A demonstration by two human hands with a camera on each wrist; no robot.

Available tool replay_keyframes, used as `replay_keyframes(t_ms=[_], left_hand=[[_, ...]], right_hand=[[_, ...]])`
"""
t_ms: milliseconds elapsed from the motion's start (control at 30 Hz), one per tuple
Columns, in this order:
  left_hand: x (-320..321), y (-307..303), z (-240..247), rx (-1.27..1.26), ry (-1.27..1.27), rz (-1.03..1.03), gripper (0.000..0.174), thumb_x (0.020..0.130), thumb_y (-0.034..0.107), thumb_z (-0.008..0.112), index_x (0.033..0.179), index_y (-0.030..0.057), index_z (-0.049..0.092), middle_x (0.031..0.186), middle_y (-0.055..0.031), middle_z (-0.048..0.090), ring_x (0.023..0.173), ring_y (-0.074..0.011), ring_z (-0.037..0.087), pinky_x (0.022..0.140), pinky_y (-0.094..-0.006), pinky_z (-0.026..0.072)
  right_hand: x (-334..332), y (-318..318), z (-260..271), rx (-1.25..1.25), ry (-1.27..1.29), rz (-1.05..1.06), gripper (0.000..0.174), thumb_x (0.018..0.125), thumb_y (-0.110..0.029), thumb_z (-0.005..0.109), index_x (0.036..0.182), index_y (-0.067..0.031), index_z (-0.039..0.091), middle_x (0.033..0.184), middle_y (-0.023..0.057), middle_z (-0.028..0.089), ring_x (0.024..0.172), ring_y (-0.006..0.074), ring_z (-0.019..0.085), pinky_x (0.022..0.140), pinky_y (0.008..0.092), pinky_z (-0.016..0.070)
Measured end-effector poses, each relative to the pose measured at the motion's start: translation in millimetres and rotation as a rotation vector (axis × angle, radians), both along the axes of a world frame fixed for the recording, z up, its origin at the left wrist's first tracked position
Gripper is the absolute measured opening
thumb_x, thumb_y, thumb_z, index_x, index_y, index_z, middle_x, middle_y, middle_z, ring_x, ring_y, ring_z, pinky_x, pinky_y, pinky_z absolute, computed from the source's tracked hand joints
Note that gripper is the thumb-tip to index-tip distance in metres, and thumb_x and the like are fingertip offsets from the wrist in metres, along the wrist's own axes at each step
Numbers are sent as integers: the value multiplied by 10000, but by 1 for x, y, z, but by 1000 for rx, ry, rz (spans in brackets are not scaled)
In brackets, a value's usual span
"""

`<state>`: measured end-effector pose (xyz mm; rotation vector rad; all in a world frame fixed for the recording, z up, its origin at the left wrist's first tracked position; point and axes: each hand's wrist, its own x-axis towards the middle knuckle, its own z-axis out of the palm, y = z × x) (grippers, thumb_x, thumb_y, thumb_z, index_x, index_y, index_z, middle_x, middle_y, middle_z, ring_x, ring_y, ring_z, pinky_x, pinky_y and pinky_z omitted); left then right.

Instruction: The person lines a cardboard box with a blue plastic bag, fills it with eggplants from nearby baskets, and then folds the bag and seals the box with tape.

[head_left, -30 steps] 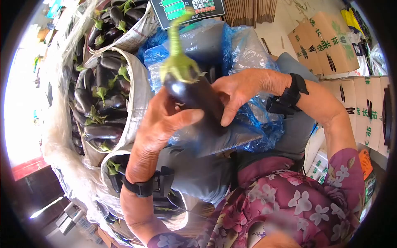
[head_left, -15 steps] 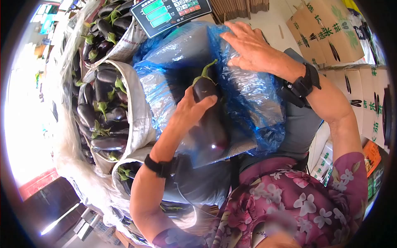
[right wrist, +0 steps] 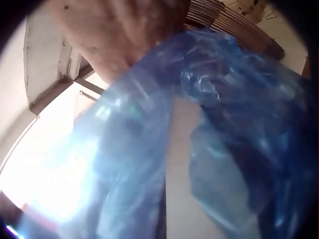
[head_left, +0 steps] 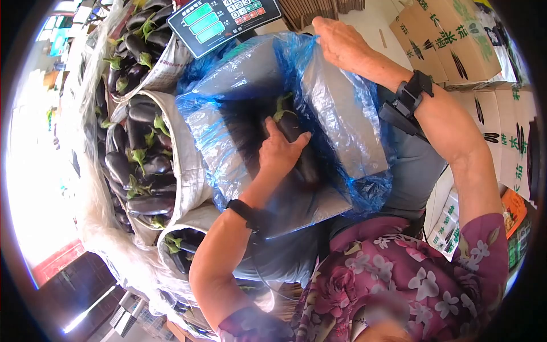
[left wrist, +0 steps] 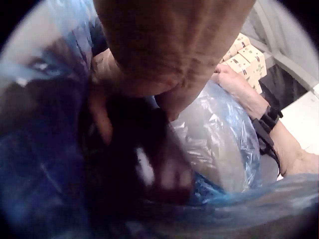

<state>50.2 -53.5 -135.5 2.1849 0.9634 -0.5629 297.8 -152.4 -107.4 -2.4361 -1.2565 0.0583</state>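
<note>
Eggplant, dark, glossy, green-stemmed

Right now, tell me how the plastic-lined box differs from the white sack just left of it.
The box is draped in blue plastic; the sack has pale walls. In the box, the left hand grips one eggplant; in the sack, many heaped eggplants lie with no hand on them. Both are open on top.

Pale floor near top of head view. Printed cartons stacked right; brown cardboard at top edge. White glare fills left, red strip beneath, dark panel lower. Daylight-bright overall.
</note>
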Motion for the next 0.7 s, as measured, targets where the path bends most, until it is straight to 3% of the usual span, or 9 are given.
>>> replay_keyframes(t_ms=[33,167,267,367,600,700], left_hand=[[2,-1,3,-27,-10,3,1131,755,614,676,1461,-75,121,1140,-351,596,1085,-470,598,981,-427,459],[16,-9,-4,6,-13,-25,1100,780,570,680,1469,-56,95,1140,-358,592,1089,-473,593,972,-437,463],[16,-16,-35,-32,12,-82,1047,822,455,690,1488,-29,43,1143,-364,587,1079,-484,590,969,-446,461],[7,-27,-66,-32,-100,-186,1056,844,302,702,1498,-3,-68,1097,-360,604,1043,-489,601,958,-475,461],[13,-29,-79,-118,28,-234,1065,856,273,686,1502,52,-130,1049,-341,627,997,-483,622,942,-487,474],[18,-33,-82,-2,56,-252,1083,860,263,682,1493,71,-176,1052,-333,631,969,-473,634,923,-485,488]], right_hand=[[1,2,-1,-4,57,-106,183,863,-72,612,997,-14,501,855,200,603,854,420,594,735,495,485],[-3,-3,-3,131,115,-65,158,869,-66,594,954,-7,475,778,212,579,789,438,582,717,517,463],[-8,-2,1,30,196,-59,161,868,-73,597,934,-6,467,822,207,589,830,428,581,731,507,447],[-7,-3,-7,178,141,46,176,866,-88,611,922,-11,462,854,192,594,868,402,581,747,477,440],[-9,-3,0,94,234,29,182,849,-102,640,932,-12,505,906,170,596,885,351,582,751,445,439],[-6,0,4,73,273,30,169,831,-120,652,920,-14,554,935,186,620,921,371,595,776,459,460]])
